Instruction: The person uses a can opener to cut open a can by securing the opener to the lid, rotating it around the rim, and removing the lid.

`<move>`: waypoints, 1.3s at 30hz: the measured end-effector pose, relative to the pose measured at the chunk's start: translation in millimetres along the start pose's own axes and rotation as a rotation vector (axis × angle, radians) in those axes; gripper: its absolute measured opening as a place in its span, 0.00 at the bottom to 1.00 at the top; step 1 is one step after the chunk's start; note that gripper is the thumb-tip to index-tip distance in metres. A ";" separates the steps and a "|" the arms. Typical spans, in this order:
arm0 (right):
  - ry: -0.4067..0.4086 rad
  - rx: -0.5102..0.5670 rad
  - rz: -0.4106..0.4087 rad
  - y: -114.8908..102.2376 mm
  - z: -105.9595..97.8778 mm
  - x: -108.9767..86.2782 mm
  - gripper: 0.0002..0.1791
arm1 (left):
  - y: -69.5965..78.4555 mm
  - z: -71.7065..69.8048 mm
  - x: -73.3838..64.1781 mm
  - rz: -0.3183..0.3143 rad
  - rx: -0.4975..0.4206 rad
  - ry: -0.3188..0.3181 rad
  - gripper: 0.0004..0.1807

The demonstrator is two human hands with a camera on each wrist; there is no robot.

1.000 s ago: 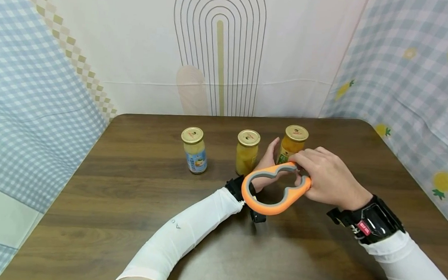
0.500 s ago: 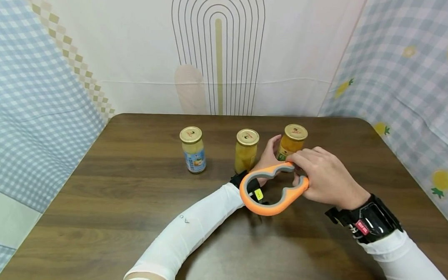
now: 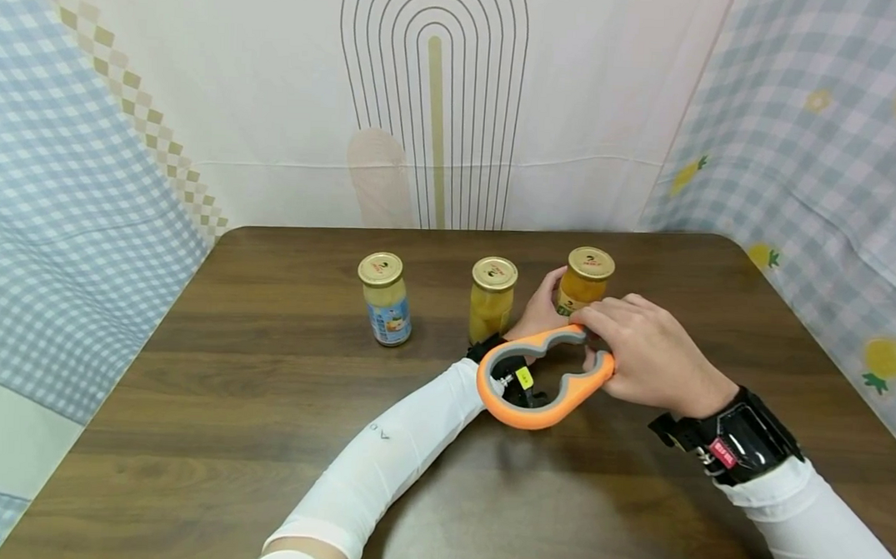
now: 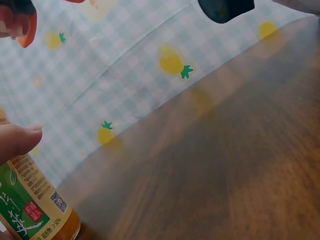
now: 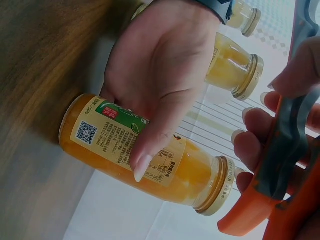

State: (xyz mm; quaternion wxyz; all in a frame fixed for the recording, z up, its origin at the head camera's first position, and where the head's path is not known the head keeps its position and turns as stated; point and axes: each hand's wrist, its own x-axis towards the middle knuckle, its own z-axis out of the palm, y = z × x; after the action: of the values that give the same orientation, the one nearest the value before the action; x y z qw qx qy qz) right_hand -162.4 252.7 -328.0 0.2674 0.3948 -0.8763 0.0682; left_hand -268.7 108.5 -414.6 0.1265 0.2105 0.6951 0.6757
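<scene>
1. Nearest is an orange plastic opener with a wavy grey inner lining [image 3: 532, 419], held above the brown wood-grain table [image 3: 262, 405]. Its rounded, closed end points left and towards the person; its long axis runs diagonally, away to the right.
2. The bare right hand [image 3: 651, 355] grips the opener at its far end, thumb and fingers on opposite sides.
3. A clear glass jar with a blue label and gold lid [image 3: 387, 302] stands upright at the left, well apart from the hands, its contents pale yellow.
4. A clear glass jar of yellow pieces with a gold lid [image 3: 491, 306] stands upright in the middle, near the left wrist.
5. The bare left hand [image 3: 540, 313] holds a glass jar of orange pieces with a cream-and-green label [image 3: 584, 287], its thumb across the label.
6. That jar is upright, farthest right of the three, gold lid on top, long axis vertical.
</scene>
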 end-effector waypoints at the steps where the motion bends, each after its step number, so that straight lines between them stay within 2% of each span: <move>1: 0.000 0.000 -0.001 -0.1 0.3 -0.2 0.16 | -0.6 -0.3 0.5 0.006 0.012 -0.004 0.44; 8: -0.002 -0.014 0.001 0.6 -0.1 0.0 0.15 | -2.5 -0.6 2.4 -0.025 -0.004 -0.048 0.34; 15: -0.007 -0.014 0.004 0.9 -2.9 0.0 0.15 | -0.5 0.6 -2.1 -0.045 -0.048 -0.061 0.32; 24: -0.001 -0.008 0.005 0.5 -4.4 -0.3 0.17 | 0.8 2.2 -10.4 -0.036 -0.120 -0.062 0.30; 30: -0.001 -0.009 0.009 -0.5 -4.5 -0.6 0.18 | 1.8 1.5 -15.9 -0.031 -0.099 -0.084 0.31; 34: -0.003 -0.010 0.010 -1.1 -4.7 -0.3 0.18 | 1.9 0.4 -20.5 -0.001 -0.083 -0.112 0.30; 39: 0.004 -0.004 0.010 -2.1 -6.0 -0.5 0.17 | 1.1 0.3 -24.8 0.135 -0.145 -0.221 0.19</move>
State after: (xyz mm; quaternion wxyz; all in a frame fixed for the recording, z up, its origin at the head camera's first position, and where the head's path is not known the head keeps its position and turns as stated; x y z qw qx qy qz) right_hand -158.1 253.5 -323.3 0.2697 0.3895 -0.8780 0.0686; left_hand -246.6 97.2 -416.3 0.1711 0.3202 0.6105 0.7039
